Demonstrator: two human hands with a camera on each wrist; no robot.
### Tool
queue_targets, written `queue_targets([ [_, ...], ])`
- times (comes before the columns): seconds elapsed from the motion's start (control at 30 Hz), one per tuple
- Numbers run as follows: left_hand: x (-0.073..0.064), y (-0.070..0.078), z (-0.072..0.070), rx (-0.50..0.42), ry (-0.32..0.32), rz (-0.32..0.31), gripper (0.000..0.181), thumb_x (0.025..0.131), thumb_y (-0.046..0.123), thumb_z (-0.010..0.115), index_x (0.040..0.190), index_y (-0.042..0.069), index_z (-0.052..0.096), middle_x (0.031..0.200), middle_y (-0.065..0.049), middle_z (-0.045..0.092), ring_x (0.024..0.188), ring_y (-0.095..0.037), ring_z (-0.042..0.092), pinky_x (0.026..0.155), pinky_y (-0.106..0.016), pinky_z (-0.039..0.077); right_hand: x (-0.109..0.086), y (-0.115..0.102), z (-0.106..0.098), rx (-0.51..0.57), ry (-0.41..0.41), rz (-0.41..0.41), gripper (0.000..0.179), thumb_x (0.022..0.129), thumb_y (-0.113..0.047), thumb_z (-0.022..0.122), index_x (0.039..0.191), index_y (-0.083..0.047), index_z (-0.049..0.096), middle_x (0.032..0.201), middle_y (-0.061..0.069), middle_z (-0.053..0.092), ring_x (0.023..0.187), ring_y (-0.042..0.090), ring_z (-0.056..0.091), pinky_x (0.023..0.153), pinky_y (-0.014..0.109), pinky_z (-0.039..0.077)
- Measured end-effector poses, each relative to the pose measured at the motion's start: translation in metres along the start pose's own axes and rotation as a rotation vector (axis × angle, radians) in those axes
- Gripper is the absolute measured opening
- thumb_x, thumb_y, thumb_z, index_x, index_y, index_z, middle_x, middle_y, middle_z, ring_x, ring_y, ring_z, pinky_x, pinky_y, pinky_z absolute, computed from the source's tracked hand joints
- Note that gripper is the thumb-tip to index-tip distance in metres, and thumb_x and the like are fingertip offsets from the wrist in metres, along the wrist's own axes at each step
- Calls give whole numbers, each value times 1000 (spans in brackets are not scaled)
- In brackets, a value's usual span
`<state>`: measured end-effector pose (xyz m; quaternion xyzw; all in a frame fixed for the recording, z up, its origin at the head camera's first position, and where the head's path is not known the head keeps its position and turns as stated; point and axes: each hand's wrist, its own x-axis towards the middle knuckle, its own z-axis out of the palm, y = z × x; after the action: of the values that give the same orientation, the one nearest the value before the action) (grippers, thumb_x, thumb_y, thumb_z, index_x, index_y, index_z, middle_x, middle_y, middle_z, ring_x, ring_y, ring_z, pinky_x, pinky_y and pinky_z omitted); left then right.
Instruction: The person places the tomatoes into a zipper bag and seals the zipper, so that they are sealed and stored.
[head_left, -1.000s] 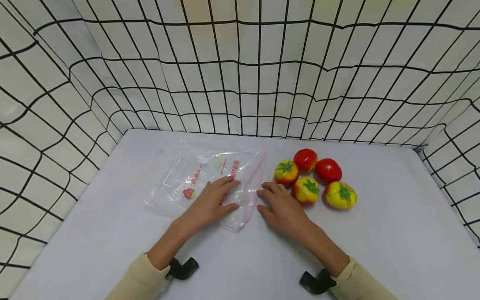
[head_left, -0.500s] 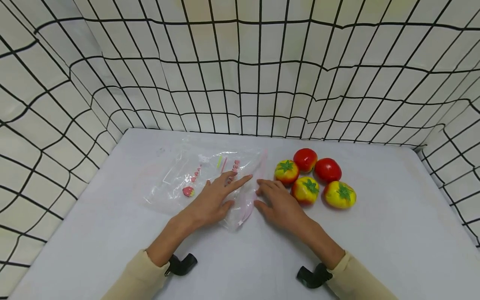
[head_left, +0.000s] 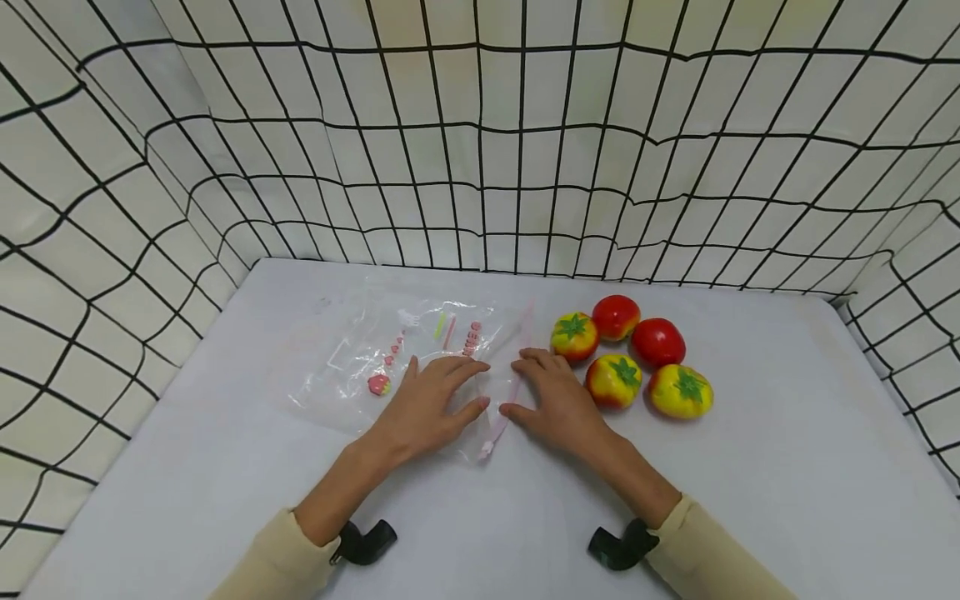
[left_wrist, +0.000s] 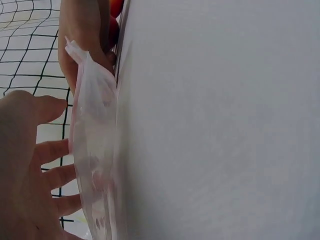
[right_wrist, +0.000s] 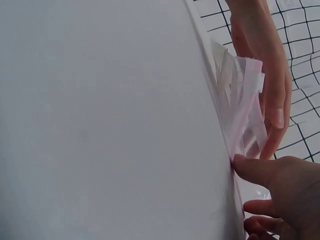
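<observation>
A clear plastic zip bag (head_left: 341, 362) with a pink slider edge and strawberry print lies flat on the white table. My left hand (head_left: 427, 406) rests over its right part, thumb and fingers spread; in the left wrist view the fingers (left_wrist: 62, 176) reach the bag's pink edge (left_wrist: 75, 122). Across from it, my right hand (head_left: 561, 404) is at the pink edge with relaxed fingers. The right wrist view has its thumb (right_wrist: 257, 170) touching that edge near the table, and the white slider (right_wrist: 261, 82) farther along. Parts of the bag are hidden under the left hand.
Several glossy red and yellow tomato-like fruits, among them a red one (head_left: 657, 342) and a yellow one (head_left: 681, 392), cluster just right of the right hand. Black wire grid (head_left: 495, 158) walls the back and both sides of the table (head_left: 780, 467).
The left hand's fingers have drawn back slightly from the pink edge. My right thumb has moved a little left onto the edge. The edge's near end has shifted slightly right.
</observation>
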<state>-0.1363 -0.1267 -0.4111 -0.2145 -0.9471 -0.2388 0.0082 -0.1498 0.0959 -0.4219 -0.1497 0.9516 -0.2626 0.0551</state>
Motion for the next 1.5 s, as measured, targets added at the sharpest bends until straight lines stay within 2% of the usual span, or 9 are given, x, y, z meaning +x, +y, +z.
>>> queue_targets([
  [0.13, -2, 14, 3, 18, 38, -77, 55, 96, 45, 71, 143, 18, 62, 142, -5, 67, 140, -29, 56, 124, -74, 21, 3, 6, -2, 9, -7, -6, 74, 85, -42, 85, 149, -18, 57, 164, 5, 43, 154, 30, 38, 113, 52, 52],
  [0.3, -5, 31, 8, 78, 61, -151, 66, 91, 47, 76, 144, 12, 59, 137, -10, 70, 131, -33, 63, 119, -63, 36, 8, 10, -4, 33, -13, -32, 69, 86, -40, 84, 147, -17, 58, 164, 5, 44, 153, 31, 40, 115, 52, 50],
  [0.5, -9, 43, 8, 70, 74, -190, 63, 91, 31, 77, 145, 6, 57, 138, -16, 69, 133, -34, 63, 115, -61, 43, 12, 13, -4, 64, -25, -31, 68, 86, -39, 84, 146, -18, 59, 163, 5, 45, 153, 30, 41, 116, 52, 49],
  [0.73, -13, 39, 7, 40, 102, -176, 54, 89, 13, 72, 142, 6, 60, 136, -14, 70, 132, -32, 64, 115, -54, 46, 13, 14, -5, 85, -18, -18, 69, 85, -39, 86, 145, -18, 60, 162, 4, 46, 151, 30, 44, 113, 51, 52],
  [1.0, -19, 36, 7, 7, 138, -163, 46, 89, -1, 64, 132, 15, 71, 139, -12, 69, 133, -31, 64, 114, -54, 47, 13, 15, -2, 84, -1, -3, 70, 84, -42, 85, 144, -16, 60, 161, 6, 47, 147, 30, 49, 113, 51, 52],
  [1.13, -20, 35, 7, 28, 158, -157, 40, 90, -1, 61, 125, 12, 74, 136, -10, 71, 132, -31, 64, 112, -56, 46, 13, 14, -2, 87, 13, 5, 72, 83, -42, 86, 144, -17, 60, 161, 6, 47, 143, 29, 52, 110, 49, 55],
  [1.3, -20, 35, 8, 15, 161, -191, 40, 92, 3, 62, 130, 7, 70, 136, -12, 71, 133, -31, 63, 112, -59, 43, 13, 14, -1, 86, 14, 16, 73, 82, -43, 87, 144, -17, 60, 161, 5, 47, 142, 28, 54, 109, 48, 56],
  [1.5, -18, 34, 9, -7, 196, -231, 42, 93, 8, 61, 135, 8, 67, 139, -11, 69, 133, -31, 63, 114, -65, 39, 14, 12, 0, 75, 28, 17, 73, 81, -44, 87, 144, -18, 60, 159, 5, 49, 141, 28, 53, 107, 47, 57],
])
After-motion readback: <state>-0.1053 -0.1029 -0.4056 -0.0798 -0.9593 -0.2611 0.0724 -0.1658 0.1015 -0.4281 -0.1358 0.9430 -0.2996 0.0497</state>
